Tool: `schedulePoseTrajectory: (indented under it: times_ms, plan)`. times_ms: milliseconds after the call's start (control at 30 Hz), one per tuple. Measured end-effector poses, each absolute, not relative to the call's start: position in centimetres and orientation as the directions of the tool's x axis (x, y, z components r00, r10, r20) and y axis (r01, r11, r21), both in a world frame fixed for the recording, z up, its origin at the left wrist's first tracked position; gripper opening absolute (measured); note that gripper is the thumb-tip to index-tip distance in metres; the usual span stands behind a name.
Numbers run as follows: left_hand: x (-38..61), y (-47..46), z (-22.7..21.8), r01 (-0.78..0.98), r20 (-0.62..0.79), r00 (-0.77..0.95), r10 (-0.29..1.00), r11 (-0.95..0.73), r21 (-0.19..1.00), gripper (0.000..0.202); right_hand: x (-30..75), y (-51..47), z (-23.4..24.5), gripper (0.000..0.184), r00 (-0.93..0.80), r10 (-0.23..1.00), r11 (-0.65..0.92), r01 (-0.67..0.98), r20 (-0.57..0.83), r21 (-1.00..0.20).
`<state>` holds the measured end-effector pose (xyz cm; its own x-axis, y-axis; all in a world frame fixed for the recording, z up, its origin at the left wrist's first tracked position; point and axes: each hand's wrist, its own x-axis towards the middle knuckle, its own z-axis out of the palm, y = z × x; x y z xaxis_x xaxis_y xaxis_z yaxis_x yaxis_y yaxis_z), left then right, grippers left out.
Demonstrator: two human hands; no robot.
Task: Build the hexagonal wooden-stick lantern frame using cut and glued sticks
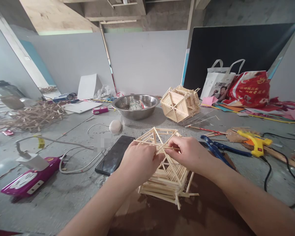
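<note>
In the middle of the view, a lantern-like frame of thin wooden sticks point(173, 170) rests on a brown board point(140, 218). Both hands meet over its top face. My left hand point(141, 157) is closed, thumb and fingers pinched near the centre where the sticks cross. Opposite it, my right hand point(186, 149) pinches a thin wooden stick point(171, 148) lying across the top. What the left fingertips hold, probably part of the same stick, is hidden by the hand. A black phone point(116, 155) lies just left of the frame.
Behind stand a finished-looking stick lantern point(180, 104) and a metal basin point(135, 106). To the right lie blue-handled pliers point(217, 149) and a yellow glue gun point(257, 142) with a black cord. A purple power strip point(31, 180), cables and piled sticks point(36, 116) are on the left.
</note>
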<state>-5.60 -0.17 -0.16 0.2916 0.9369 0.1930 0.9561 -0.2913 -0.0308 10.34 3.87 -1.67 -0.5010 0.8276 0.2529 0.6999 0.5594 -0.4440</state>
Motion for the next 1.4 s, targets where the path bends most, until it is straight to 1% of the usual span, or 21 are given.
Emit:
schedulePoseTrajectory:
  times_ms: [167,500,767,933,1400]
  plan:
    - [-5.52,-0.2,-0.15,0.956,0.176,0.293,0.94,-0.287,-0.058,0.037,10.29,3.73,-1.51,0.016,-0.498,0.834,0.55,0.705,0.24,-0.449]
    - [-5.65,-0.18,-0.24,0.954,0.186,0.3,0.936,-0.291,-0.075,0.037,10.27,3.69,-1.46,0.016,-0.499,0.832,0.552,0.705,0.243,-0.445]
    - [-5.47,-0.06,-0.19,0.961,0.172,0.277,0.945,-0.273,-0.046,0.038,10.4,3.71,-1.67,0.016,-0.504,0.827,0.56,0.7,0.25,-0.443]
    - [-5.54,-0.13,-0.24,0.961,0.181,0.278,0.943,-0.274,-0.048,0.038,10.41,3.77,-1.7,0.016,-0.51,0.822,0.567,0.693,0.253,-0.445]
    - [-5.63,-0.05,-0.38,0.959,0.199,0.278,0.94,-0.282,-0.009,0.037,10.37,3.85,-1.91,0.017,-0.51,0.82,0.571,0.694,0.261,-0.438]
